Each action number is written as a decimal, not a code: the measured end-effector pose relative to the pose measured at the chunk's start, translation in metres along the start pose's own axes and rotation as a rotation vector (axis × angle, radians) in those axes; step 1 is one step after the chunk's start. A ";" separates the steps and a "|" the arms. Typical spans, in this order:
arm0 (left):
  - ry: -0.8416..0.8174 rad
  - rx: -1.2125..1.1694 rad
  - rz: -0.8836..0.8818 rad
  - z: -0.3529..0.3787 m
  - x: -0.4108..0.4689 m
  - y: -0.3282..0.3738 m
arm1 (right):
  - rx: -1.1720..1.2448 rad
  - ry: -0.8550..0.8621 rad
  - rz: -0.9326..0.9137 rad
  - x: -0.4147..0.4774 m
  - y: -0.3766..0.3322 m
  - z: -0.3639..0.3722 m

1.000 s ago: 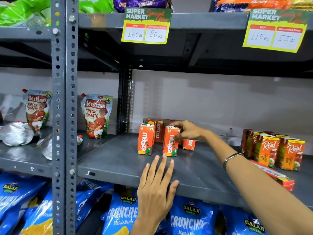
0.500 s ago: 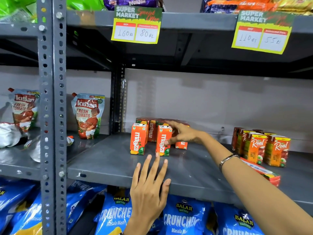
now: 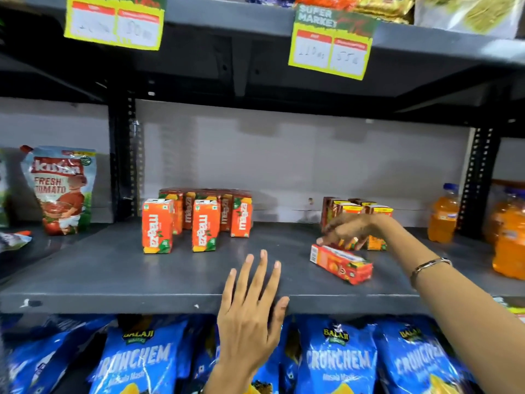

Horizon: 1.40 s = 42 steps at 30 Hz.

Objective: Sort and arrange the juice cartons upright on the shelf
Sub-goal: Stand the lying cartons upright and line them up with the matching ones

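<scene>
**Right hand moves from the Maaza group to the fallen carton**

Since half a second ago, the right hand (image 3: 348, 231) has left the Maaza cartons (image 3: 199, 220) and now hangs over the lying carton (image 3: 341, 263) on the right part of the shelf (image 3: 113, 280). Its fingers are spread and bent downward, with the fingertips (image 3: 321, 240) just above the carton's upper end; whether they already touch it, I cannot tell, because the hand is blurred. It grips nothing that I can see.

This lying carton is orange-red and rests flat on its long side, diagonal to the shelf edge, near the front. Just behind it, partly hidden by the hand, the Real cartons (image 3: 355, 207) stand upright in a close group. The Maaza cartons stand upright in the middle of the shelf: two in front, a little apart from each other, and more behind them toward the back wall.

The left hand (image 3: 250, 311) is open and flat, fingers apart, with the palm on the front edge of the shelf and holding nothing. A metal bracelet (image 3: 430, 265) sits on the right wrist.

Farther out, a tomato pouch (image 3: 61, 189) stands at the left, orange drink bottles (image 3: 443, 214) at the right, blue Crunchem bags (image 3: 338, 356) below, and yellow price tags (image 3: 331, 42) hang above.
</scene>
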<state>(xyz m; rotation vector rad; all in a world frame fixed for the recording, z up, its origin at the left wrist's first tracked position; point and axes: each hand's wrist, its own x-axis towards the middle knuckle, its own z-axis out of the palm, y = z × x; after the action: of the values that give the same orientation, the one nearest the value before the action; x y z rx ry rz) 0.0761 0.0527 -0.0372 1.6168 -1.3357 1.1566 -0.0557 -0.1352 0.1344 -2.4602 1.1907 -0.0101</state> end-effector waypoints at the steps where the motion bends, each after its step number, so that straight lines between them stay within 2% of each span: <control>1: -0.006 0.004 0.005 0.003 -0.001 0.004 | 0.011 -0.015 0.009 -0.002 0.004 0.002; 8: -0.027 0.063 -0.005 0.010 -0.004 0.007 | 0.014 -0.055 -0.045 0.003 -0.005 0.012; 14: -0.022 0.078 -0.029 0.007 -0.006 0.002 | 0.023 0.016 -0.077 0.007 -0.019 0.009; 18: 0.032 0.096 -0.061 -0.003 -0.006 -0.016 | 0.155 0.216 -0.138 0.014 -0.042 0.008; 23: 0.091 0.155 -0.079 -0.015 -0.005 -0.043 | 0.196 0.649 -0.226 0.029 -0.097 0.031; 26: 0.088 0.174 -0.074 -0.018 -0.007 -0.057 | 0.265 0.721 -0.288 0.041 -0.132 0.049; 29: 0.065 0.203 -0.031 -0.018 -0.007 -0.063 | 0.212 0.720 -0.309 0.053 -0.150 0.063; 36: 0.077 0.220 -0.023 -0.014 -0.009 -0.066 | -0.104 0.674 -0.300 0.052 -0.158 0.057; 38: 0.077 0.228 -0.025 -0.014 -0.009 -0.066 | -0.075 0.595 -0.313 0.052 -0.156 0.049; 42: 0.089 0.226 -0.027 -0.014 -0.008 -0.066 | 0.139 0.375 -0.436 0.058 -0.150 0.039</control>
<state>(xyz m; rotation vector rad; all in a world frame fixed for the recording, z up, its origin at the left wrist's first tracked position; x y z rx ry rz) 0.1376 0.0809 -0.0397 1.7136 -1.1562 1.3868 0.1009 -0.0825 0.1431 -2.6082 0.7252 -0.6769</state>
